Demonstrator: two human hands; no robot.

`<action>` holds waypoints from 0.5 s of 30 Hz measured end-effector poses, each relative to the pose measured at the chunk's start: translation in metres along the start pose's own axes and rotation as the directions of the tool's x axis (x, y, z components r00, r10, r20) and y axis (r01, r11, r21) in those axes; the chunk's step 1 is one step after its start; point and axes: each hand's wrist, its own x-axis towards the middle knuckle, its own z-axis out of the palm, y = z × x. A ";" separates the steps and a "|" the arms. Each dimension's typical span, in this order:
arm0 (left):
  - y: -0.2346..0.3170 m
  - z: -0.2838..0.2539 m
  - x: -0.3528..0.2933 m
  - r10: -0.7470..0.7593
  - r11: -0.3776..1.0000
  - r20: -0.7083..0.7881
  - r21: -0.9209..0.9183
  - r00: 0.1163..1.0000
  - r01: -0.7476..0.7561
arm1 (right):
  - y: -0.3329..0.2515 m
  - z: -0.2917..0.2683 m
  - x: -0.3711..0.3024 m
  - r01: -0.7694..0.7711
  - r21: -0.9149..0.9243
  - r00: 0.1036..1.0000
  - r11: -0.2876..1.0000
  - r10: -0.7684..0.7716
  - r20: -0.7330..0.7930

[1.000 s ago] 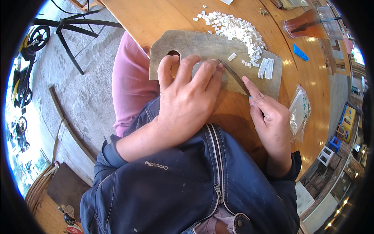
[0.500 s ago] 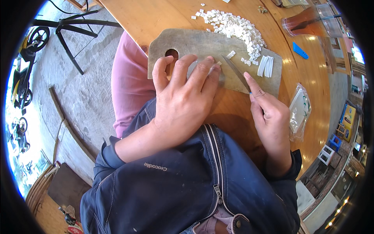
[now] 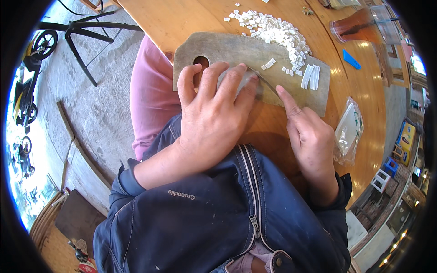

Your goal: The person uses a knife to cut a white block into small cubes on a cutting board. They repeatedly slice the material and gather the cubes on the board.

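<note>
A thin-bladed knife (image 3: 268,85) is gripped in my right hand (image 3: 312,136), the forefinger stretched along its back and the handle mostly hidden. The blade meets the tips of my left hand (image 3: 211,109). That hand's arched fingers press pale, strip-like material against a worn cutting board (image 3: 214,45); most of the material is hidden under them. A short row of small white squares (image 3: 268,63) lies just beyond the blade. Farther right on the board are several thin white strips (image 3: 310,77). A heap of white squares (image 3: 277,32) spreads over the board's far edge.
A glass of reddish-brown drink (image 3: 355,29) lies toward the far right of the wooden table (image 3: 159,18). Nearer are a blue plastic piece (image 3: 351,59) and a clear plastic packet (image 3: 349,132). Black metal legs (image 3: 79,32) stand on the concrete floor at left.
My right hand and the knife have moved left, bringing the blade against my left fingertips. The short row of white squares beside the blade has grown longer. My left hand stays nearly still.
</note>
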 end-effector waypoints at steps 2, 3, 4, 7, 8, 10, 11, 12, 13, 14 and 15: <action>-0.001 -0.001 -0.002 -0.004 1.000 0.007 -0.023 1.000 0.004 | 0.000 0.001 0.000 -0.021 0.067 1.000 0.998 0.021 -0.007; -0.002 -0.002 -0.003 -0.011 0.999 0.010 -0.032 1.000 0.011 | 0.002 0.003 0.000 -0.032 0.138 0.999 0.990 0.034 -0.007; -0.003 -0.002 -0.003 -0.007 0.999 0.013 -0.035 1.000 0.007 | 0.003 0.003 0.000 -0.044 0.208 0.999 0.977 0.046 -0.006; -0.004 -0.001 -0.004 -0.002 0.999 0.019 -0.040 1.000 0.003 | 0.006 -0.001 0.002 -0.054 0.253 0.998 0.966 0.060 -0.018; -0.004 -0.001 -0.005 -0.004 0.999 0.018 -0.041 1.000 0.004 | 0.005 -0.001 0.002 -0.044 0.246 0.999 0.968 0.048 -0.009; -0.004 -0.002 -0.005 -0.005 0.999 0.019 -0.043 1.000 0.005 | 0.004 -0.004 0.001 -0.027 0.229 1.000 0.973 0.026 0.009; -0.004 -0.003 -0.005 -0.005 0.999 0.020 -0.043 1.000 0.006 | 0.004 -0.003 0.000 -0.026 0.223 1.000 0.974 0.024 0.011; -0.004 -0.003 -0.005 -0.005 0.999 0.022 -0.042 1.000 0.006 | 0.004 -0.002 0.000 -0.026 0.218 1.000 0.976 0.023 0.014; -0.004 -0.003 -0.005 -0.006 0.999 0.020 -0.041 1.000 0.007 | 0.004 -0.002 -0.001 -0.026 0.212 1.000 0.977 0.023 0.016; -0.004 -0.002 -0.005 -0.007 0.999 0.018 -0.041 1.000 0.007 | 0.004 -0.001 -0.001 -0.021 0.202 1.000 0.979 0.018 0.015; -0.004 -0.002 -0.006 -0.008 0.999 0.017 -0.040 1.000 0.008 | 0.004 -0.001 -0.001 -0.016 0.192 1.000 0.981 0.013 0.015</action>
